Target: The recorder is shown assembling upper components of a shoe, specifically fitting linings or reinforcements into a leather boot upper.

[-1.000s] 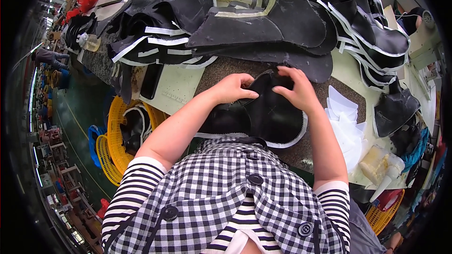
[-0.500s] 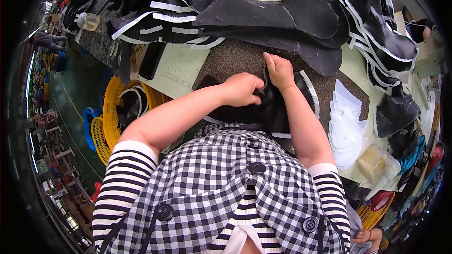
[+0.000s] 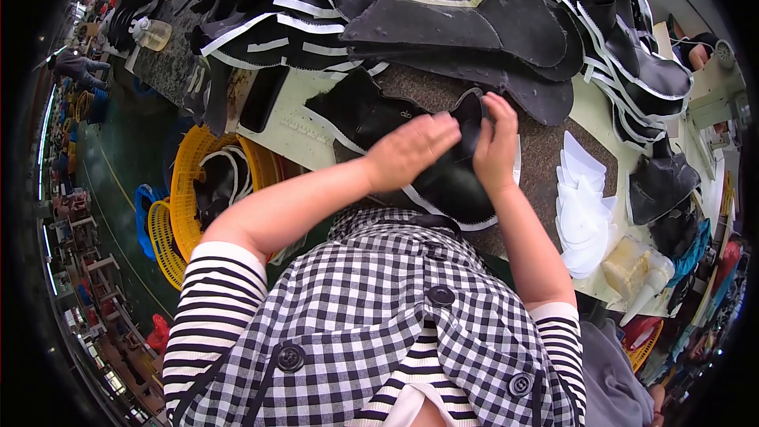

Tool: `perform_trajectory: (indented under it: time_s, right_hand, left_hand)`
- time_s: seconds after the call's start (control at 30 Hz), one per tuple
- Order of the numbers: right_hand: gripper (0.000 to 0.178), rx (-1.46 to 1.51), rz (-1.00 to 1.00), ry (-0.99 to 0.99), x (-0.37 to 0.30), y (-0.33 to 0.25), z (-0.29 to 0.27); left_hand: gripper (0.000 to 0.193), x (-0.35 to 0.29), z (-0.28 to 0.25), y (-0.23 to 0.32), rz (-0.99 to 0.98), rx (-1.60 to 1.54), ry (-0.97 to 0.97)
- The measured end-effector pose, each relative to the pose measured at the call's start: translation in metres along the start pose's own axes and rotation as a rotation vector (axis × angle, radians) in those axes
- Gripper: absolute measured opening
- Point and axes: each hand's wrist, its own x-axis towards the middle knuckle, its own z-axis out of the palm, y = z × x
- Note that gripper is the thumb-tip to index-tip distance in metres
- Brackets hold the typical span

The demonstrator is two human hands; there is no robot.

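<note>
A black leather shoe upper (image 3: 447, 178) with white tape along its edges lies spread out in front of me, close to my body. My left hand (image 3: 415, 150) rests over its middle, fingers stretched out side by side, slightly blurred. At the upper's right side, my right hand (image 3: 496, 142) curls its fingers and thumb about the raised edge. Beneath the upper is a brown speckled board (image 3: 545, 146). Part of the upper is hidden under my left hand and wrist.
Dark grey padded pieces (image 3: 458, 28) are stacked beyond the board. White-taped black uppers (image 3: 277, 24) lie far left, with more (image 3: 632, 63) on the right. White curved sheets (image 3: 581, 205) and a glue container (image 3: 632, 269) sit at right. A yellow basket (image 3: 186, 182) stands left; phone (image 3: 263, 99) behind.
My left hand has gone from curled fingers to a flat, stretched palm. The folded black upper has opened out to the left. My right hand has shifted slightly right and its fingers have bent.
</note>
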Motion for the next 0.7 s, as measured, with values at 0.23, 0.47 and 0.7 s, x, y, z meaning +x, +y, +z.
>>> perform_trajectory:
  time_s: [0.23, 0.47, 0.7]
  right_hand:
    - [0.048, -0.153, 0.159, -0.214, -0.030, 0.012, 0.032]
    - [0.051, -0.192, 0.120, -0.204, -0.032, 0.015, 0.035]
    - [0.029, 0.194, -0.250, -0.304, -0.009, -0.053, 0.033]
  left_hand:
    - [0.067, -0.017, 0.041, 0.026, -0.153, -0.123, -0.179]
    - [0.043, -0.181, -0.003, 0.037, -0.281, -0.490, -0.346]
    - [0.043, -0.113, -0.031, 0.026, -0.470, -0.145, 0.327]
